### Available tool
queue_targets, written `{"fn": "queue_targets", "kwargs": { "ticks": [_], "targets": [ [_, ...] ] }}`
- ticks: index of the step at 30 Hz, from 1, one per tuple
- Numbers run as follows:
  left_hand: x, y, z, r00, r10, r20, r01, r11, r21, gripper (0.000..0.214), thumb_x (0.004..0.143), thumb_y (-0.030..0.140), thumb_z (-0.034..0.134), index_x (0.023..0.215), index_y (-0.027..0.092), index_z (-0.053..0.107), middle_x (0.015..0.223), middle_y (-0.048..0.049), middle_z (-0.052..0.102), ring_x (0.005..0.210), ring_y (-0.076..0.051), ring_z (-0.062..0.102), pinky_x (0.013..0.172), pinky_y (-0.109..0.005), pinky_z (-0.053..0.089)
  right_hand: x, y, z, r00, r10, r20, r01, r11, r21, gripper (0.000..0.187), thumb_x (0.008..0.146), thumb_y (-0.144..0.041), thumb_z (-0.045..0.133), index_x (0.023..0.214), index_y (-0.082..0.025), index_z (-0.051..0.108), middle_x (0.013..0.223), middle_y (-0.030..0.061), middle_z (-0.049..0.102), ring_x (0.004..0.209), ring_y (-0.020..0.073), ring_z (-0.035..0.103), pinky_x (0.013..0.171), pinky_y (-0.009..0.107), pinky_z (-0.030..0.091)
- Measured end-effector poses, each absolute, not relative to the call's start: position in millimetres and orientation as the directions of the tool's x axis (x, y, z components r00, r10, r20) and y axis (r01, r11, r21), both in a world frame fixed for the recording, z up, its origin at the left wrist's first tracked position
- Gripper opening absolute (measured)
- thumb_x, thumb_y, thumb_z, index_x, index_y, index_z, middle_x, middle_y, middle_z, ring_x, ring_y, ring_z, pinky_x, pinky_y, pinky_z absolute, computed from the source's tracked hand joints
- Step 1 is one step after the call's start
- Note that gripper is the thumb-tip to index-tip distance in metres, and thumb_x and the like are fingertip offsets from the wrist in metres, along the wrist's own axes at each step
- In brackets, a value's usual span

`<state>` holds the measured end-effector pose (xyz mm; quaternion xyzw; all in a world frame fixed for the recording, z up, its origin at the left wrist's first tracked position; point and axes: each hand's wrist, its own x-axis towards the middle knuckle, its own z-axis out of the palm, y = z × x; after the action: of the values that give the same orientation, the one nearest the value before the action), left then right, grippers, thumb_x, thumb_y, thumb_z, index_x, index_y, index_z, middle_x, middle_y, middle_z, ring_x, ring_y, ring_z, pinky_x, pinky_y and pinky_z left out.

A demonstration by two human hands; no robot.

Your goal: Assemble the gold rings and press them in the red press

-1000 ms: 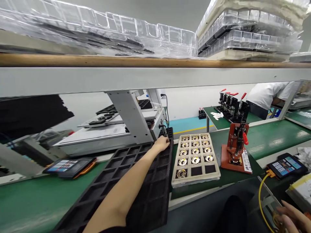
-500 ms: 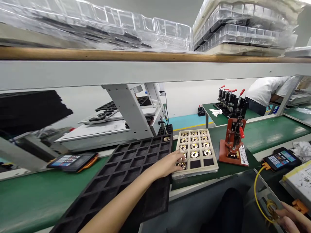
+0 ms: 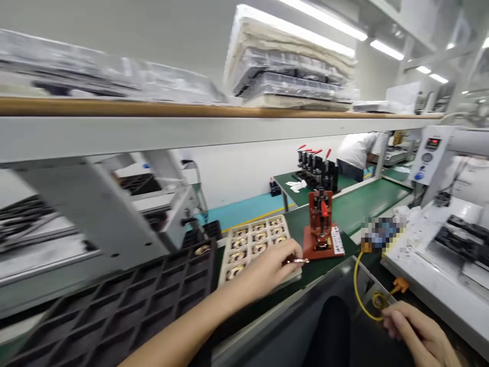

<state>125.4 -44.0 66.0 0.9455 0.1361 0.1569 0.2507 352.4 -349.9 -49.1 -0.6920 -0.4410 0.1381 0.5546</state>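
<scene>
My left hand is closed in a pinch on a thin gold metal ring part, seen nearly edge-on, above the near right side of a cream tray. Similar round gold parts sit in that tray's pockets; my hand covers some of them. To the right of the held part stands a red clamp fixture with a red-tipped lever. Low on the right, my right hand has loosely curled fingers beside a yellow cable; nothing shows in them.
A black compartment tray on the left holds one gold part in its far corner. Overhead runs a shelf stacked with clear trays. White equipment stands to the right. A person in white bends over farther back.
The view has swung right. My left hand has lifted a gold ring part out of the cream tray and moved right, toward the red fixture. My right hand shows more fully.
</scene>
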Motion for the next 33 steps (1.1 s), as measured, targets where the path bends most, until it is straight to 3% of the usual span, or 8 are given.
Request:
{"fn": "queue_targets", "kwargs": {
  "ticks": [2, 5, 9, 16, 19, 23, 27, 33],
  "targets": [
    [168.9, -72.2, 69.4, 0.916, 0.105, 0.387, -0.120, -0.850, 0.513, 0.015, 0.104, 0.020, 0.051, 0.096, 0.024, 0.064, 0.100, -0.0067, 0.070, 0.093, -0.022, 0.068, 0.084, -0.031, 0.051, 342.4, -338.9, -22.7, 0.610, 0.746, 0.268, 0.373, 0.029, -0.927, 0.035, 0.101, -0.057, 0.063, 0.100, -0.026, 0.080, 0.076, 0.0040, 0.073, 0.067, 0.0213, 0.070, 0.065, 0.030, 0.062],
    [223.3, -109.0, 66.2, 0.813, -0.201, 0.546, -0.457, -0.802, 0.384, 0.024, 0.107, 0.016, 0.046, 0.104, 0.023, 0.068, 0.106, -0.0107, 0.074, 0.098, -0.022, 0.071, 0.087, -0.030, 0.054, 338.8, -327.6, 11.1, 0.598, 0.740, 0.308, 0.283, 0.164, -0.945, 0.050, 0.091, -0.054, 0.077, 0.133, -0.027, 0.068, 0.099, 0.0059, 0.073, 0.077, 0.0202, 0.069, 0.070, 0.033, 0.060],
    [270.7, -139.2, 61.5, 0.691, -0.388, 0.610, -0.616, -0.757, 0.217, 0.027, 0.110, 0.019, 0.045, 0.107, 0.021, 0.072, 0.110, -0.0131, 0.077, 0.103, -0.025, 0.072, 0.091, -0.032, 0.057, 352.3, -340.5, 35.0, 0.613, 0.730, 0.303, 0.319, 0.122, -0.940, 0.047, 0.086, -0.042, 0.085, 0.127, -0.025, 0.071, 0.088, 0.0007, 0.068, 0.071, 0.0164, 0.061, 0.067, 0.030, 0.055],
    [333.2, -184.8, 50.0, 0.539, -0.521, 0.661, -0.774, -0.615, 0.146, 0.028, 0.111, 0.019, 0.044, 0.101, 0.020, 0.070, 0.100, -0.0081, 0.073, 0.088, -0.020, 0.070, 0.083, -0.030, 0.059, 380.0, -393.8, 28.5, 0.781, 0.576, 0.243, 0.308, -0.015, -0.951, 0.042, 0.079, -0.037, 0.090, 0.115, -0.022, 0.076, 0.080, -0.0019, 0.068, 0.069, 0.0153, 0.060, 0.064, 0.027, 0.051],
    [363.4, -206.7, 51.5, 0.573, -0.557, 0.601, -0.794, -0.558, 0.240, 0.025, 0.108, 0.020, 0.052, 0.129, 0.022, 0.065, 0.121, -0.0108, 0.071, 0.107, -0.023, 0.071, 0.093, -0.034, 0.060, 399.0, -427.4, 20.4, 0.848, 0.473, 0.237, 0.313, -0.087, -0.946, 0.039, 0.076, -0.035, 0.090, 0.110, -0.021, 0.075, 0.074, -0.0031, 0.065, 0.063, 0.0141, 0.055, 0.059, 0.026, 0.047],
    [424.0, -232.9, 74.4, 0.718, -0.513, 0.470, -0.695, -0.571, 0.438, 0.080, 0.093, 0.041, 0.079, 0.159, 0.026, 0.038, 0.149, -0.0159, 0.059, 0.130, -0.033, 0.065, 0.109, -0.047, 0.057, 427.5, -491.4, 15.4, 0.922, 0.195, 0.334, 0.374, -0.227, -0.899, 0.039, 0.076, -0.036, 0.086, 0.108, -0.020, 0.073, 0.071, -0.0039, 0.061, 0.058, 0.0136, 0.051, 0.055, 0.027, 0.044],
    [511.1, -279.3, 100.1, 0.808, -0.461, 0.366, -0.584, -0.708, 0.398, 0.048, 0.101, 0.038, 0.066, 0.145, 0.021, 0.057, 0.138, -0.0146, 0.067, 0.125, -0.032, 0.067, 0.109, -0.047, 0.055, 436.6, -549.9, 29.8, 0.897, 0.032, 0.440, 0.416, -0.397, -0.818, 0.037, 0.080, -0.039, 0.080, 0.111, -0.020, 0.073, 0.070, -0.0036, 0.059, 0.057, 0.0148, 0.050, 0.056, 0.029, 0.045],
    [615.8, -345.2, 100.2, 0.856, -0.501, 0.127, -0.516, -0.818, 0.254, 0.045, 0.090, 0.042, 0.082, 0.124, 0.013, 0.071, 0.134, -0.0178, 0.068, 0.131, -0.038, 0.061, 0.114, -0.055, 0.049, 411.8, -600.1, 40.5, 0.875, -0.036, 0.482, 0.413, -0.465, -0.783, 0.038, 0.085, -0.046, 0.079, 0.115, -0.024, 0.074, 0.077, 0.0002, 0.067, 0.064, 0.0185, 0.059, 0.059, 0.030, 0.051]
  ]
}}
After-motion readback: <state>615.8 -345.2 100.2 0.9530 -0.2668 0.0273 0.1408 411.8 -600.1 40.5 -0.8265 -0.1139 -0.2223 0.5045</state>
